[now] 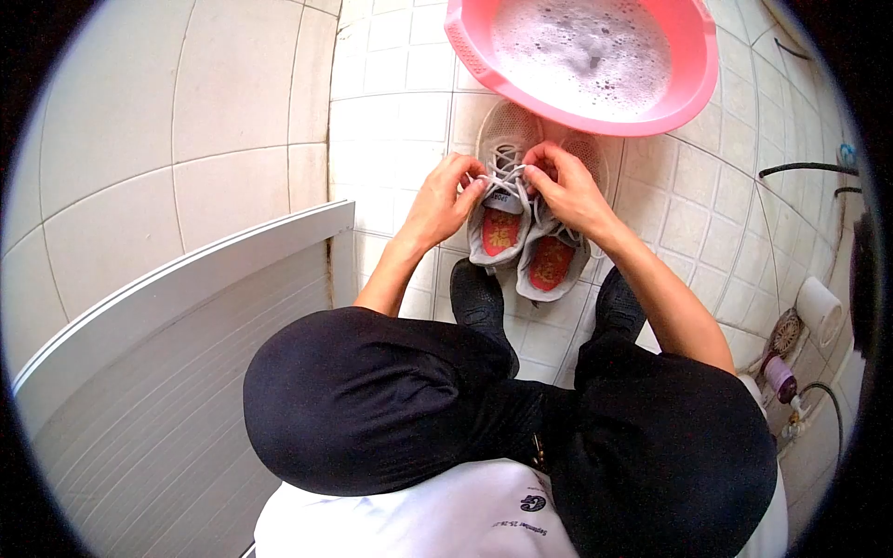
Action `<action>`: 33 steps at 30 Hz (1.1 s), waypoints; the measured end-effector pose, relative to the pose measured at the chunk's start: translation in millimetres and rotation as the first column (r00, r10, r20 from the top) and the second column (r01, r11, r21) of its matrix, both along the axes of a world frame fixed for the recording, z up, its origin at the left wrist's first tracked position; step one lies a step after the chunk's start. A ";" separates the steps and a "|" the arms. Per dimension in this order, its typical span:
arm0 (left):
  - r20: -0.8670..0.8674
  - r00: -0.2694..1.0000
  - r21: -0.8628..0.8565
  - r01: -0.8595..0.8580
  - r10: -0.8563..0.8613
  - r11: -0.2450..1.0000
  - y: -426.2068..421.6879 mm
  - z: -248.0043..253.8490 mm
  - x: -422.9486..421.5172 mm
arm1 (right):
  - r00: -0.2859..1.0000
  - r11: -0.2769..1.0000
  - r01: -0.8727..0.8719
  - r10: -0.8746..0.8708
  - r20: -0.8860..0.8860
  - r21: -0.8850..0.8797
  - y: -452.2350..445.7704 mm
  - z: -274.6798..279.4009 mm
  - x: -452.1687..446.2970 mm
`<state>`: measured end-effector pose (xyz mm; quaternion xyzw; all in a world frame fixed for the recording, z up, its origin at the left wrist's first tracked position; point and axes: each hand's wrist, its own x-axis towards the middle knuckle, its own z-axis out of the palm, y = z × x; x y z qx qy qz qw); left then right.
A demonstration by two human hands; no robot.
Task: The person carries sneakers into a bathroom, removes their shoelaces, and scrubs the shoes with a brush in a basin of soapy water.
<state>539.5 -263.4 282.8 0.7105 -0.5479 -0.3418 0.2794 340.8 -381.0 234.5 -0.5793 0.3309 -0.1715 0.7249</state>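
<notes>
Two light grey sneakers with red insoles stand side by side on the tiled floor, toes pointing away from me. Over the left sneaker (490, 244), my left hand (451, 191) pinches one side of the white shoelace (505, 183). From the other side my right hand (561, 183) has its fingers closed on the lace near the tongue. The lace runs between both hands across the shoe's opening. The right sneaker (553, 267) touches the left one, its upper part partly hidden under my right hand.
A pink basin (693, 102) of foamy water stands just beyond the shoe toes. My black shoes (480, 302) flank the sneakers. A grey panel (205, 307) rises at the left. Along the right wall are a toilet roll (819, 310), a purple bottle (779, 378) and hoses.
</notes>
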 end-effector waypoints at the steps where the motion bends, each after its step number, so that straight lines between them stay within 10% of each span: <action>1: 0.003 0.999 -0.011 0.034 -0.034 0.999 0.6 1.1 -1.4 | 0.999 0.992 -0.040 0.038 -0.025 -0.121 0.0 4.5 -1.4; 7: 0.109 0.987 -0.095 0.127 -0.116 0.987 4.9 -3.9 -2.8 | 0.981 0.764 -0.194 0.137 -0.140 -0.615 -4.9 16.8 2.5; 15: 0.064 0.998 -0.041 0.027 -0.024 0.999 10.4 -5.2 6.5 | 0.993 0.975 -0.046 0.021 0.117 0.217 -3.9 11.3 -10.0; 22: 0.060 0.998 -0.084 0.021 -0.016 0.996 11.9 -8.5 10.5 | 0.997 0.927 -0.072 0.054 0.058 0.368 -13.8 5.1 -25.6; 27: -0.054 0.998 -0.128 -0.041 0.034 0.991 -0.1 2.6 4.1 | 0.974 0.967 -0.194 0.171 -0.146 -0.165 -21.0 16.0 -6.8; 33: 0.261 0.954 -0.046 0.162 -0.144 0.986 -20.5 4.8 -8.9 | 0.897 0.745 -0.429 0.285 -0.337 -0.511 -31.6 31.7 14.2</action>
